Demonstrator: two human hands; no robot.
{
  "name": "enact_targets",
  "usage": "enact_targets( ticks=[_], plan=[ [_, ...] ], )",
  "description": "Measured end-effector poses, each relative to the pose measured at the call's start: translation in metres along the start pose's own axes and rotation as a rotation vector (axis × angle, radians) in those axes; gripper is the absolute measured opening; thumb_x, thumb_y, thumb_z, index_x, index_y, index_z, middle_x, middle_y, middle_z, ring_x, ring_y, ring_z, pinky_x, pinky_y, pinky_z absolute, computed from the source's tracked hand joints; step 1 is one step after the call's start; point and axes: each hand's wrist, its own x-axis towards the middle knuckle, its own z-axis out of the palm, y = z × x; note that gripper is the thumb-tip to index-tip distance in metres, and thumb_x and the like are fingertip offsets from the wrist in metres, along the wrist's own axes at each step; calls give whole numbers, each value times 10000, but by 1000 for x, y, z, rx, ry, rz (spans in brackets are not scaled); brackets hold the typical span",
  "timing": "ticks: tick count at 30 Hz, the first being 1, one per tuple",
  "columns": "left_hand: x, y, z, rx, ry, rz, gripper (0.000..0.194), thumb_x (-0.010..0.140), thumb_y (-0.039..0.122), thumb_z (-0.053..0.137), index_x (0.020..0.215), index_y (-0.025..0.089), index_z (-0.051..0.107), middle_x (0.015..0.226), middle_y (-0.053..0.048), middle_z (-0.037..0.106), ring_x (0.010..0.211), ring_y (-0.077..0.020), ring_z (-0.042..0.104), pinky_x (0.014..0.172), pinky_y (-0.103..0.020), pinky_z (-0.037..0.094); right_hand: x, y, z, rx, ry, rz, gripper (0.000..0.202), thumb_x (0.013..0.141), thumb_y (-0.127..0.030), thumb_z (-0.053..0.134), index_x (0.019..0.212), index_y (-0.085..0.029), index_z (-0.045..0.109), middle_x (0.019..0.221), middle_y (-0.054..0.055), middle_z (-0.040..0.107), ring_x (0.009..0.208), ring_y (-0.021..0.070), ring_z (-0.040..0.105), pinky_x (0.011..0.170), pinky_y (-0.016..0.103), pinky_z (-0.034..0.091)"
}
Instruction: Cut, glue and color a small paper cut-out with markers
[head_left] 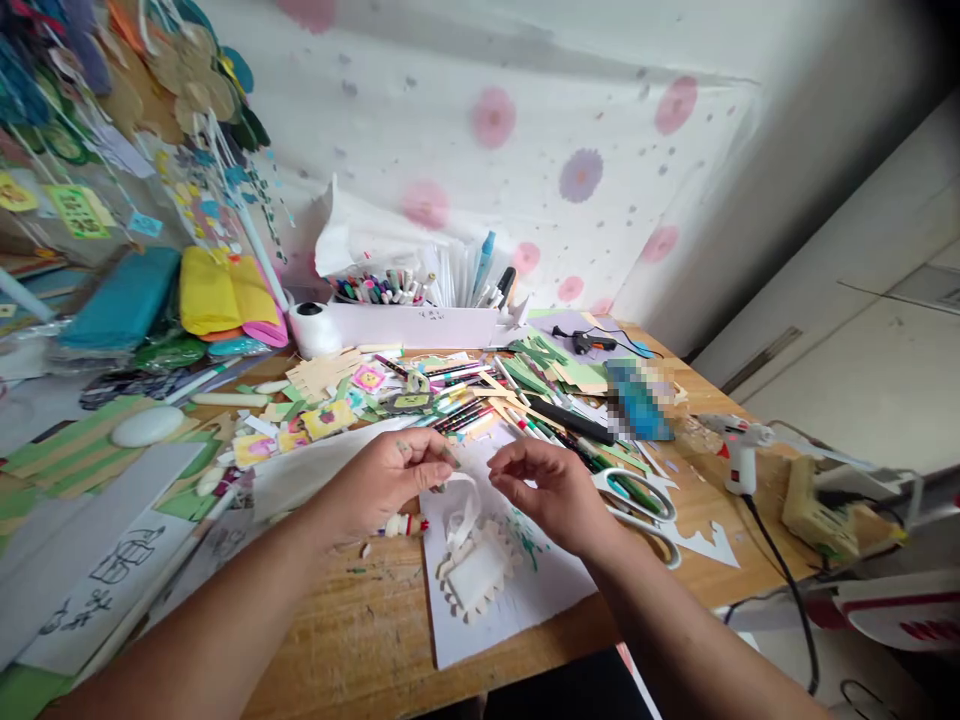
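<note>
Tag point(478, 576) slants lengthwise away rightward; left fingers point(429, 445) and right fingers point(526, 456) curl, grip unclear.

The single view comes from the person's head, above the near edge of the brown wooden worktop point(337, 630), looking forward and down. Both forearms run in from the lower corners, so the bare left hand point(390, 475) and bare right hand point(551, 490) sit close, around mid-frame. Beyond the worktop, the lens faces a white wall covering with pink and purple flowers point(450, 110). The wide frame also takes in black clothing point(577, 690) at the bottom.
</note>
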Motion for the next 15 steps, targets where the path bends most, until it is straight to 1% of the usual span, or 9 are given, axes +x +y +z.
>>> enact_targets(
  ticks=[2, 4, 5, 7, 9, 12, 13, 15],
  plan=[
    [-2, -1, -9, -48, 55, 20, 163, 811, 346, 648, 775, 188, 662, 722, 8, 576, 703, -142, 508, 660, -256, 397, 14, -3, 6, 34, -54, -14, 81, 811, -250, 668, 839, -174, 663, 801, 44, 688, 717, 161, 640, 669, 297, 525],
    [-2, -3, -13, -110, 94, 34, 166, 824, 346, 645, 779, 187, 662, 732, 6, 572, 723, -144, 506, 683, -261, 403, 26, -7, 15, 113, -126, 0, 179, 755, -282, 737, 888, -182, 671, 893, 51, 695, 789, 173, 638, 712, 309, 525],
    [-2, -4, -14, -149, 115, 38, 166, 829, 348, 641, 789, 188, 655, 744, 4, 572, 735, -146, 511, 690, -264, 410, 32, -8, 20, 173, -152, 32, 219, 724, -299, 771, 883, -183, 673, 885, 44, 691, 782, 170, 628, 708, 305, 516],
    [-1, -6, -15, -238, 167, 41, 160, 836, 348, 626, 807, 191, 619, 769, 5, 563, 762, -149, 527, 714, -274, 432, 39, -8, 30, 299, -180, 119, 246, 686, -339, 809, 798, -174, 664, 752, 11, 660, 675, 142, 583, 638, 276, 477],
    [0, -8, -14, -322, 211, 41, 146, 850, 346, 595, 872, 203, 576, 804, 5, 571, 792, -151, 557, 752, -291, 455, 43, -5, 38, 394, -173, 189, 287, 693, -392, 803, 709, -166, 628, 623, -24, 589, 564, 109, 518, 564, 251, 430],
    [1, -10, -13, -402, 242, 1, 206, 871, 365, 570, 1023, 236, 518, 932, -4, 610, 837, -154, 602, 790, -312, 476, 42, 0, 42, 497, -138, 236, 356, 727, -478, 760, 700, -173, 578, 589, -43, 541, 510, 93, 487, 527, 239, 413],
    [0, -11, -12, -405, 244, -19, 223, 866, 372, 586, 1029, 238, 515, 949, -1, 610, 833, -149, 604, 782, -304, 478, 41, 2, 43, 532, -120, 249, 369, 735, -497, 746, 705, -178, 563, 584, -48, 530, 501, 90, 480, 523, 237, 411],
    [0, -13, -7, -380, 226, -62, 220, 841, 386, 637, 945, 215, 545, 868, 12, 593, 768, -130, 580, 718, -265, 472, 38, 4, 42, 590, -93, 264, 383, 734, -511, 741, 708, -184, 542, 582, -56, 512, 490, 84, 462, 518, 232, 400]
  ],
)
